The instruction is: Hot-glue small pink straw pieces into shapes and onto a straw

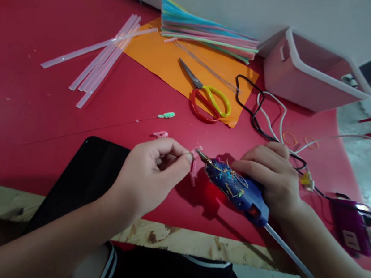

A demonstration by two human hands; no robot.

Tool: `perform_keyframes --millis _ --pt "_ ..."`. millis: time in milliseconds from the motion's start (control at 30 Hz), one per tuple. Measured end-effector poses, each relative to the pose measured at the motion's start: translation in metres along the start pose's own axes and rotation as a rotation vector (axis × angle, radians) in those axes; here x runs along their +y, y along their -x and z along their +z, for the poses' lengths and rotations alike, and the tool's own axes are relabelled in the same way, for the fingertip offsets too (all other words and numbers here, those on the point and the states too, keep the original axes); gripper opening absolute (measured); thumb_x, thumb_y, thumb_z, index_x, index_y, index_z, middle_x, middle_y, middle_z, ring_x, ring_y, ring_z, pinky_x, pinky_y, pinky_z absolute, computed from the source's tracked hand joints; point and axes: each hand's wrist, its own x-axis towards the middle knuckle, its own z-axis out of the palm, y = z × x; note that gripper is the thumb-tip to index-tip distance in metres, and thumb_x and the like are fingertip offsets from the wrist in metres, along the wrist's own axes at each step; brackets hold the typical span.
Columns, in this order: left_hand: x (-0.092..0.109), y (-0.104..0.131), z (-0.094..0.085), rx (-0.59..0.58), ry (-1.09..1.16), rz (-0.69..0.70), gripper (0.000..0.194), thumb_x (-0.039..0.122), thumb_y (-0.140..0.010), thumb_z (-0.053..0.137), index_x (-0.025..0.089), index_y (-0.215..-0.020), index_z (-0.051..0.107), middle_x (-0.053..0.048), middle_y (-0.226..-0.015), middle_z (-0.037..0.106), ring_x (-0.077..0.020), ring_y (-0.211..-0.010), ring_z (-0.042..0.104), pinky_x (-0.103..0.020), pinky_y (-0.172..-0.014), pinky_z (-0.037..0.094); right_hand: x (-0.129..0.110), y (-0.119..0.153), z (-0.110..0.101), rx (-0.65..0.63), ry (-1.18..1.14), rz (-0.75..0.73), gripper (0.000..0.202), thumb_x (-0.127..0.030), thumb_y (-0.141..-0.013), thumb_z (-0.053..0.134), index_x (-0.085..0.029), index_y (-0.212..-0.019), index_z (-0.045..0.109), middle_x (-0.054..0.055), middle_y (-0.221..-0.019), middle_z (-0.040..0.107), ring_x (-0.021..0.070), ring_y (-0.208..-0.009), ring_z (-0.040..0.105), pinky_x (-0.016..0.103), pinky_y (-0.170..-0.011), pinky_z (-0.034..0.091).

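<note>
Between thumb and forefinger, my left hand (154,171) pinches a small pink pipe cleaner piece (194,169). My right hand (270,176) is wrapped round a blue hot glue gun (236,188), whose metal nozzle touches or almost touches the pink piece. A clear glue stick (289,252) juts from the back of the gun. Just beyond my left hand lies a pink pipe cleaner loop (161,133). Farther off is a thin wire with a green fuzzy tip (166,115).
Scissors (207,96) and a bundle of pipe cleaners (208,31) rest on orange paper (151,58). Several glue sticks (106,57) lie at the left. A black phone or tablet (82,180) sits under my left forearm. A pink bin (311,78), cables (256,116) and a purple power strip (357,227) occupy the right.
</note>
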Motion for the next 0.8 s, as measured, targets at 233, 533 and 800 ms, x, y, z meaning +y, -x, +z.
perform_keyframes --millis 233,533,800 --pt "0.001 0.0004 0.0008 -0.001 0.0 -0.022 0.018 0.03 -0.089 0.066 0.021 -0.073 0.067 0.002 -0.067 0.061 -0.0126 -0.063 0.055 -0.024 -0.058 0.044 0.0 -0.0001 0.0014 -0.016 0.017 0.011 0.013 -0.023 -0.1 0.053 -0.024 -0.093 0.064 0.0 -0.073 0.063 0.0156 -0.067 0.058 0.039 -0.075 0.035" --pt "-0.0002 0.0003 -0.0002 -0.012 0.019 -0.004 0.019 0.026 -0.088 0.066 0.019 -0.07 0.065 0.004 -0.063 0.057 -0.0093 -0.059 0.05 -0.021 -0.056 0.041 0.001 0.0006 0.0006 -0.003 0.055 0.011 0.016 -0.02 -0.1 0.05 -0.022 -0.094 0.065 0.002 -0.075 0.065 0.016 -0.068 0.059 0.04 -0.076 0.034" --pt "-0.001 -0.0005 0.0005 0.002 0.045 0.009 0.018 0.023 -0.086 0.065 0.02 -0.069 0.065 0.004 -0.062 0.06 -0.009 -0.059 0.052 -0.02 -0.055 0.042 -0.0014 0.0001 0.0003 -0.023 0.039 -0.004 0.016 -0.021 -0.101 0.05 -0.023 -0.093 0.064 0.001 -0.073 0.063 0.0155 -0.067 0.058 0.04 -0.076 0.033"
